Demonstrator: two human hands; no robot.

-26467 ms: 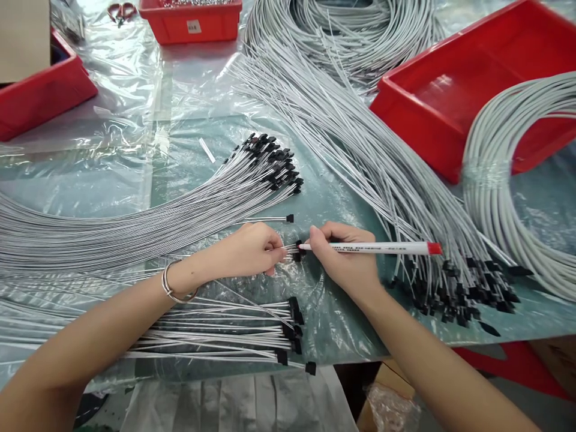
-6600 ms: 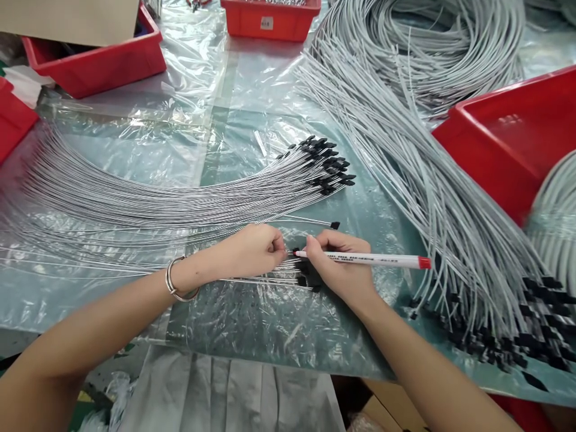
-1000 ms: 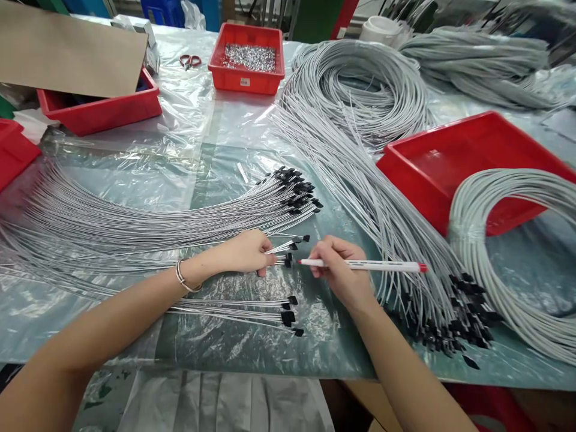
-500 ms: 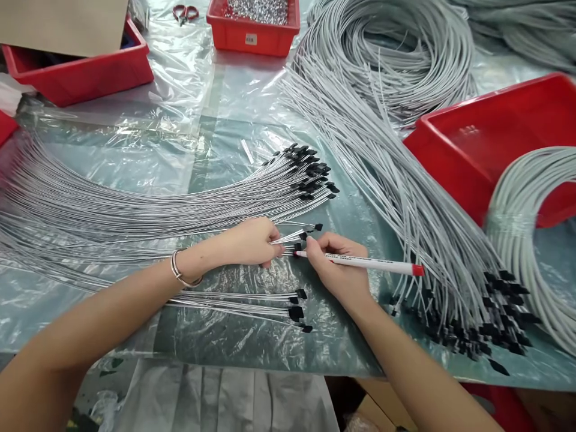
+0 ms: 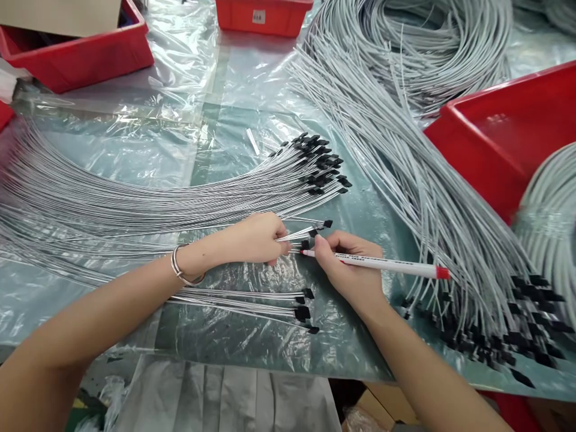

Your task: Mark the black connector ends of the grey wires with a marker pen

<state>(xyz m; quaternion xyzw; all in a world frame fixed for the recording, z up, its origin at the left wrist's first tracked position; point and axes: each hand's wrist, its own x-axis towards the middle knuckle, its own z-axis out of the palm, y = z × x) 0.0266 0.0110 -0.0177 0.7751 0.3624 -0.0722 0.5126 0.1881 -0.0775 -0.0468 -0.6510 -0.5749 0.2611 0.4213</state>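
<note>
My left hand (image 5: 265, 238) is closed on a few thin grey cables, whose black ends (image 5: 314, 233) stick out to the right of its fingers. In my right hand (image 5: 353, 264) is a white marker (image 5: 391, 264) with red ends, its tip at a black cable end beside my left fingers. Nearer the table's front edge lie several separate cables (image 5: 261, 309) with black ends. Beyond my left hand a large bundle of thin cables (image 5: 180, 207) curves in from the left, its black ends (image 5: 319, 165) pointing right.
Thick grey cable bundles (image 5: 405, 168) cover the right side, beside a red bin (image 5: 513, 132) and a taped coil (image 5: 551, 198). Red bins stand at the back left (image 5: 90, 60) and back middle (image 5: 265, 18). A small white strip (image 5: 252, 141) lies on the plastic-covered table (image 5: 166, 156).
The view has shifted, so the bins sit higher and the right-hand bundles further right. Both hands keep their holds, with the marker tip still at the cable ends.
</note>
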